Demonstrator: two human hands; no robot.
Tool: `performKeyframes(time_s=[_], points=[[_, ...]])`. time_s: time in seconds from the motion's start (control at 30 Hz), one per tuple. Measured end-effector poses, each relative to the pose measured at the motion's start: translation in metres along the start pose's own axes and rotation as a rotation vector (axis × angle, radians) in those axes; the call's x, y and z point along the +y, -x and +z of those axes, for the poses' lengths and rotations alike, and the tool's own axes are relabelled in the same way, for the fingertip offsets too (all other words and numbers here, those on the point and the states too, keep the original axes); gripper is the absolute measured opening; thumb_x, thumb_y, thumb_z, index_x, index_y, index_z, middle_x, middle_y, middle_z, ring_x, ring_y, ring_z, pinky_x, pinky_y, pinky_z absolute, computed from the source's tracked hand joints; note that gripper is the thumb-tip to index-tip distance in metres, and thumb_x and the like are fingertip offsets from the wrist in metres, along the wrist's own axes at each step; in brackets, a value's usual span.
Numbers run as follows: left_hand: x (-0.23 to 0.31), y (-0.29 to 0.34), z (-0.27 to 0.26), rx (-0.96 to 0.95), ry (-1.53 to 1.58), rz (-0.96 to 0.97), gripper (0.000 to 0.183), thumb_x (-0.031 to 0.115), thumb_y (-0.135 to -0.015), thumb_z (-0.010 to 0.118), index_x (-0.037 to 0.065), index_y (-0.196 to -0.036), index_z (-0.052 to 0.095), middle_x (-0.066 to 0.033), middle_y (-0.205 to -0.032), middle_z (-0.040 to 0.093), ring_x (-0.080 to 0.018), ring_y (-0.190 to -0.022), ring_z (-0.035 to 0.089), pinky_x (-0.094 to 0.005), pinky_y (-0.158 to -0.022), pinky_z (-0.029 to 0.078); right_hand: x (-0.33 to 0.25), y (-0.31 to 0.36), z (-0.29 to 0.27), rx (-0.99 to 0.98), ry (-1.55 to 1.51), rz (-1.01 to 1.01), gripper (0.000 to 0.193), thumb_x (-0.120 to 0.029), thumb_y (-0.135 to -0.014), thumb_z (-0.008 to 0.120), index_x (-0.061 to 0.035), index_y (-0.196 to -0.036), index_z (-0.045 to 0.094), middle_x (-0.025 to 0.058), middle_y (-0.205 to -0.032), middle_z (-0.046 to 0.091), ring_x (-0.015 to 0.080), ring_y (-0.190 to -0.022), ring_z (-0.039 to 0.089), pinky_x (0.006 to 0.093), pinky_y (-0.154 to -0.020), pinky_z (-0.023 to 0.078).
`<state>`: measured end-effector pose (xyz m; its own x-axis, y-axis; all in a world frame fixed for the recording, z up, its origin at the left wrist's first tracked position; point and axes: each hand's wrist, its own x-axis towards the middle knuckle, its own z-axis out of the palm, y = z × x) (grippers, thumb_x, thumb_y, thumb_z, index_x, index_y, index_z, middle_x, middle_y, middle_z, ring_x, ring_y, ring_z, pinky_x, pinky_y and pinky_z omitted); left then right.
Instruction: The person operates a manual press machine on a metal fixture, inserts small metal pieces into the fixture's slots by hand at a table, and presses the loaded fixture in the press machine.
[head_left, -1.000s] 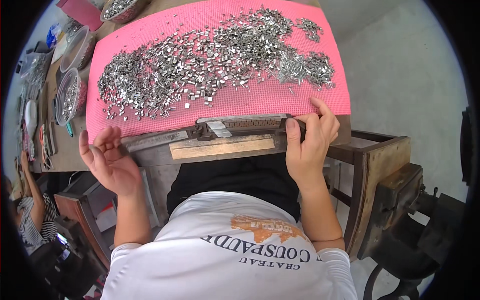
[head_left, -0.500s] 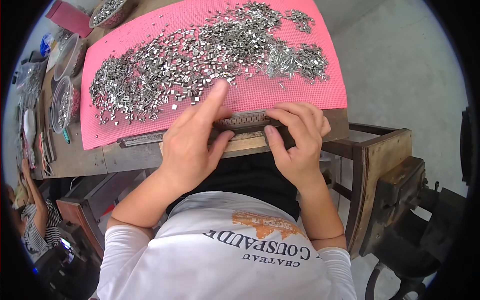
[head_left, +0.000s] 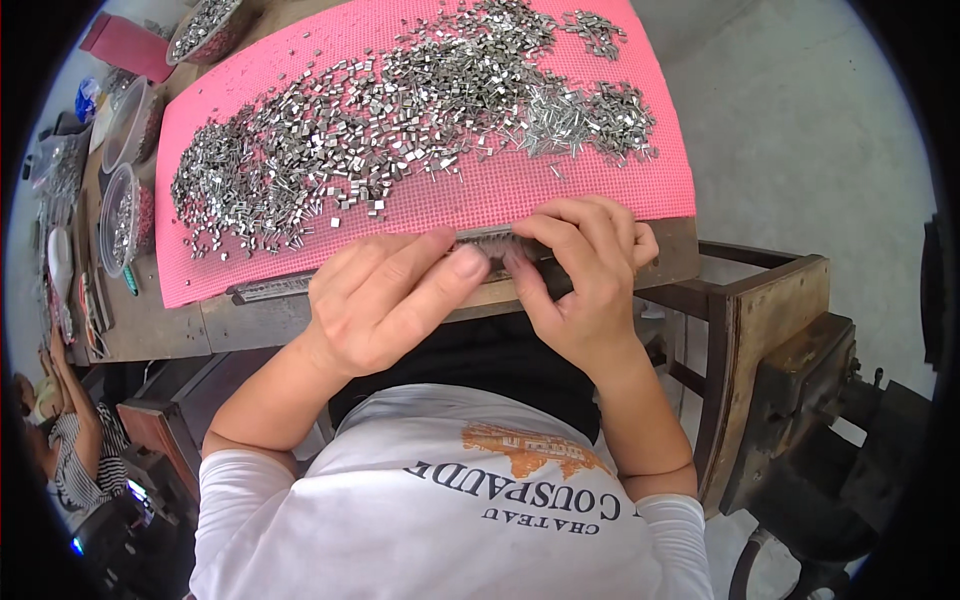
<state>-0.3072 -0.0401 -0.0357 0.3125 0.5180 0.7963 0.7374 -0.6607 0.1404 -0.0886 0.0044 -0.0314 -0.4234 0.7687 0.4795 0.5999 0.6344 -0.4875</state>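
Both my hands are at the table's near edge, around a dark metal strip [head_left: 490,238] with a row of small slots or teeth along it. My left hand [head_left: 385,295] is closed over its left part, thumb and index finger close together by the slots. From the right, my right hand [head_left: 590,265] grips the strip, fingers on the far side and thumb on the near side. The middle of the strip is blurred, partly hidden by fingertips. Beyond my hands, a large spread of small shiny metal pieces [head_left: 360,120] lies on a pink mat [head_left: 660,190].
A dark metal bar [head_left: 270,288] lies along the mat's near edge. Clear plastic bowls [head_left: 125,215] and a pink container [head_left: 128,47] stand at the left. A machine [head_left: 800,400] is at the right. Another person in a striped top [head_left: 85,450] sits at the far left.
My left hand has turned, its raised index finger lowered onto the strip and its thumb moved right. My right thumb and fingers have shifted slightly left, closer to the left hand.
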Motion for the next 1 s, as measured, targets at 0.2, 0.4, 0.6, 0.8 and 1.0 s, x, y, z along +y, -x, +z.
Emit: performKeyframes(time_s=[0.2, 0.4, 0.6, 0.8, 1.0], points=[[-0.005, 0.001, -0.007, -0.015, 0.045, -0.125, 0.055, -0.006, -0.080, 0.079, -0.002, -0.133, 0.065, -0.0117, -0.092, 0.075, -0.0204, -0.069, 0.069, -0.0286, -0.059, 0.052, 0.004, 0.005, 0.007, 0.010, -0.025, -0.016, 0.032, -0.018, -0.075, 0.083, -0.0158, -0.105, 0.073, -0.0017, -0.109, 0.067, 0.0245, -0.111, 0.058, 0.0458, -0.095, 0.027], [-0.003, 0.004, -0.008, 0.015, 0.262, -0.417, 0.068, -0.011, -0.076, 0.079, -0.005, -0.141, 0.059, -0.0130, -0.098, 0.079, -0.0189, -0.072, 0.075, -0.0297, -0.065, 0.058, -0.034, -0.005, 0.004, -0.111, -0.253, -0.049, 0.060, -0.026, -0.066, 0.089, -0.0141, -0.122, 0.069, 0.0007, -0.118, 0.069, 0.0278, -0.118, 0.059, 0.0481, -0.097, 0.028], [-0.002, 0.001, -0.010, 0.039, 0.342, -0.466, 0.068, -0.010, -0.079, 0.077, -0.005, -0.143, 0.056, -0.0110, -0.089, 0.078, -0.0149, -0.073, 0.075, -0.0251, -0.065, 0.058, -0.027, -0.004, 0.027, 0.062, -0.165, -0.083, 0.046, -0.018, -0.072, 0.086, -0.0152, -0.115, 0.070, -0.0042, -0.097, 0.072, 0.0242, -0.105, 0.065, 0.0477, -0.094, 0.027], [-0.002, 0.008, -0.005, 0.108, 0.401, -0.512, 0.067, -0.009, -0.079, 0.078, -0.005, -0.142, 0.057, -0.0105, -0.087, 0.078, -0.0143, -0.072, 0.075, -0.0251, -0.064, 0.058, -0.045, -0.012, 0.017, -0.050, -0.263, 0.020, 0.059, -0.021, -0.067, 0.090, -0.0167, -0.121, 0.069, -0.0044, -0.104, 0.072, 0.0236, -0.110, 0.063, 0.0488, -0.094, 0.026], [-0.001, 0.008, -0.007, 0.116, 0.406, -0.512, 0.065, -0.009, -0.078, 0.079, -0.006, -0.140, 0.058, -0.0114, -0.088, 0.078, -0.0139, -0.073, 0.075, -0.0249, -0.064, 0.060, -0.045, -0.006, 0.033, 0.026, -0.212, -0.019, 0.060, -0.023, -0.065, 0.091, -0.0183, -0.121, 0.069, -0.0051, -0.104, 0.071, 0.0227, -0.110, 0.063, 0.0487, -0.094, 0.025]])
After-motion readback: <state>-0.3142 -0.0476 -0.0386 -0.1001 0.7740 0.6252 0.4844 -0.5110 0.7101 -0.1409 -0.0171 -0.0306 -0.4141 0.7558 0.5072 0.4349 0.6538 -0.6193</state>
